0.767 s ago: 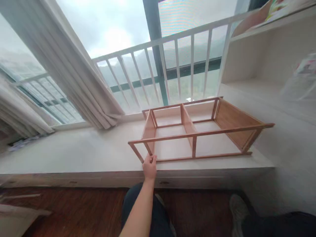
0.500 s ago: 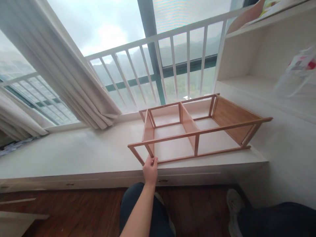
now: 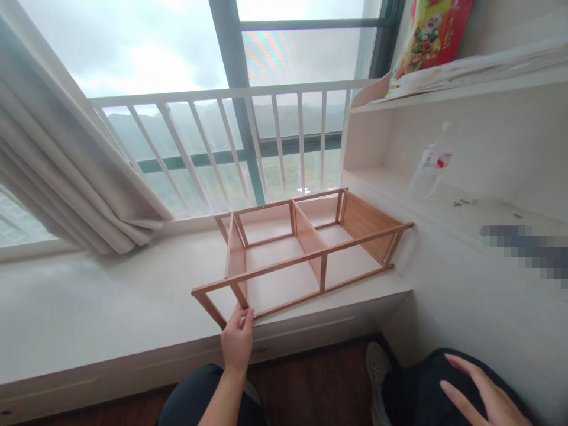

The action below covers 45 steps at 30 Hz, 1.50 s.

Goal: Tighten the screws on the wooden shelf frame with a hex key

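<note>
- Hanging at the left of the frame, a pale curtain (image 3: pixel 57 160) falls in folds to the ledge (image 3: pixel 89 296), its gathered end resting near the window's foot.
- Behind it, a white railing (image 3: pixel 213 94) of slanted bars crosses the window, with a dark frame post (image 3: pixel 235 83) rising through the upper middle.
- The ledge runs wide and white across the lower left and middle; dark wooden floor shows beneath it along the bottom edge.
- Bottom centre, the left hand (image 3: pixel 237 343) reaches up from a dark-trousered knee and pinches the near lower corner of the rack (image 3: pixel 306 248), fingers (image 3: pixel 243 319) closed on the thin wooden bar there.
- The rack, an open frame of light wood, lies on its side on the ledge in the middle of the frame, one end jutting towards the ledge's front edge, the far end just beside the white shelf unit (image 3: pixel 444 171).
- Two solid panels divide the rack, and a third closes its right end.
- Upper right, a colourful packet (image 3: pixel 426 35) leans on the unit's top shelf; below it a clear plastic bottle (image 3: pixel 428 168) stands in the open compartment.
- Bottom right, the right hand (image 3: pixel 479 396) lies open and flat on the other dark knee, holding nothing, with a grey shoe (image 3: pixel 377 373) to its left on the floor.
</note>
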Available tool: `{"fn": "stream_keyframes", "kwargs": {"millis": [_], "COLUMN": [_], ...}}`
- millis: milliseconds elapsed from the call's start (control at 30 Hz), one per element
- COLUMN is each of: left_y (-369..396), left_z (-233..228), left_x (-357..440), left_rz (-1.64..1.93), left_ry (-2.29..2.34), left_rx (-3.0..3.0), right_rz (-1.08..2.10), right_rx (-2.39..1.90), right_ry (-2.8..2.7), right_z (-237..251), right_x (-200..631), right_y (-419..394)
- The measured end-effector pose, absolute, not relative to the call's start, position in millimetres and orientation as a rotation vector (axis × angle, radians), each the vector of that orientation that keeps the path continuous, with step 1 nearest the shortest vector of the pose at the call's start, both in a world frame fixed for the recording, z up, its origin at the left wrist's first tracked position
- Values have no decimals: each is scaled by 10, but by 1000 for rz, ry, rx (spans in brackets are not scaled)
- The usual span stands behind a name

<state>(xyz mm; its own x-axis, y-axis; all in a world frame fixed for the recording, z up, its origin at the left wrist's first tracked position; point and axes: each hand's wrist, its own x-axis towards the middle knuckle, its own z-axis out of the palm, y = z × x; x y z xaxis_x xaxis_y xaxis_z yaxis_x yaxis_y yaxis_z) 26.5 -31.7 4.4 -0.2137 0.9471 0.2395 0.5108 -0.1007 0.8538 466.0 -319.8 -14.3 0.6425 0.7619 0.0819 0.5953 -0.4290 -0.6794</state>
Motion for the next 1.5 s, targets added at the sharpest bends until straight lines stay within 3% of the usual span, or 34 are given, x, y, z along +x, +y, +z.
{"fn": "stream_keyframes", "kwargs": {"millis": [200,400,733,1133,1333,1500], "left_y": [-298,-324,-312,-134,-103,-238], "left_z": [54,11,-69,-142,-66,16], "left_x": [219,169,99,269,320,247], "left_rz": [1204,1216,1234,1240,1209,1231], "left_ry": [1808,1769,1661,1557,1533,1593], "left_rx": [1629,1653,1678,1689,1625,1596], "right_rz": [589,526,386,424,484,718], "right_rx": [-1791,-1587,-1570,-1575,-1645,-1944], "right_ry": [-1018,-1090,-1182,-1301,-1377,-1361], "right_z": [647,1218,1092,1185,1221,909], "right_x": [4134,3975,3809,4277,4406,4497], "right_y": [-2252,-1060,-491,48,-207,-1640]}}
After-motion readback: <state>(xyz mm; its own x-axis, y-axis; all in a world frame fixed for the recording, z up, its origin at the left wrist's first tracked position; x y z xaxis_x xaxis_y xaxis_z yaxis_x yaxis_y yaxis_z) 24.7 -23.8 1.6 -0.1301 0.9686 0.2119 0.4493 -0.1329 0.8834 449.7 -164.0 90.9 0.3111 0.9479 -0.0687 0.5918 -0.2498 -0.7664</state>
